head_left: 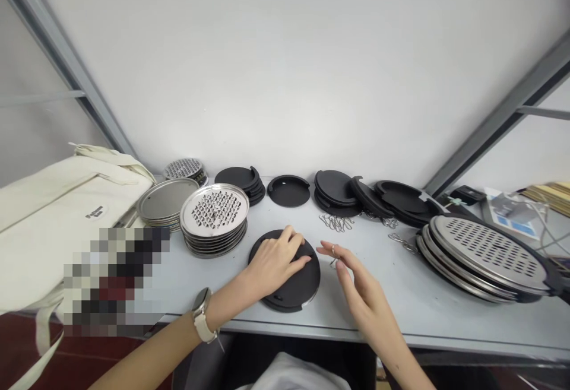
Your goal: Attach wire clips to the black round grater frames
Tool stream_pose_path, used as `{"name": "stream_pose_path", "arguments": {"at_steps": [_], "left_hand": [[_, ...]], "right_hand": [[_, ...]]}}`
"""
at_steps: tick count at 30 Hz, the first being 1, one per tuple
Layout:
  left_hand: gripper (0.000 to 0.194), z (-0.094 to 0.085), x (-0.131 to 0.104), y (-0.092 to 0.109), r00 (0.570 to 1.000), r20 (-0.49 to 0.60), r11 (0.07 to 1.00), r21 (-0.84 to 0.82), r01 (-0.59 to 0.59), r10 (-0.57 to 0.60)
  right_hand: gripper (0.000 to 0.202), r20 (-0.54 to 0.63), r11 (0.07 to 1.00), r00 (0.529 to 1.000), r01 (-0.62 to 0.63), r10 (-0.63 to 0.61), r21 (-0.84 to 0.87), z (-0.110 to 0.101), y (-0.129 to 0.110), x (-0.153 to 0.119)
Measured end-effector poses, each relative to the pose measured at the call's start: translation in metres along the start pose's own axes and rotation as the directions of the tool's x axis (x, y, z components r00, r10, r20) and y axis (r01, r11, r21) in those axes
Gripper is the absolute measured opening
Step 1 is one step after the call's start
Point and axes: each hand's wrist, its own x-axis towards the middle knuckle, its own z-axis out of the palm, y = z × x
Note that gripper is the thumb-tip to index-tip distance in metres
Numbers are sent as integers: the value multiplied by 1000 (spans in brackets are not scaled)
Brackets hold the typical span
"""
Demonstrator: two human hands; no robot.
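A black round disc [296, 289] with a raised rim and a small notch lies flat on the grey table, near its front edge. My left hand [276, 259] rests over its upper left part, with fingers bent and the thumb stretched away from them. What lies under those fingers is hidden. Just right of the disc, my right hand [360, 289] hovers with its fingers stretched and the thumb apart. By its thumb tip shows a small bit of bent wire [333, 264]; whether the thumb touches it, I cannot tell.
Stacked metal grater plates [216, 218] and plain metal discs [167, 200] stand on the left, beside a cream bag [53, 224]. More black discs [289, 191] line the wall, with wire hooks [336, 222] before them. Large perforated plates [490, 253] are piled at right.
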Motion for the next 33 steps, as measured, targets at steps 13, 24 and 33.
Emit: {"name": "stream_pose_path", "arguments": {"at_steps": [13,24,33], "left_hand": [[16,-6,-8,-24,981,9,969,-158,-188,192],[27,-3,-10,-21,960,-58,957,115,-266,274],[20,-1,-10,-21,976,-125,981,106,-165,178]], "right_hand": [[27,-16,999,999,41,-42,-17,13,19,24],[23,41,992,995,92,-95,85,22,16,19],[19,-301,976,930,191,-213,-103,19,15,2]]}}
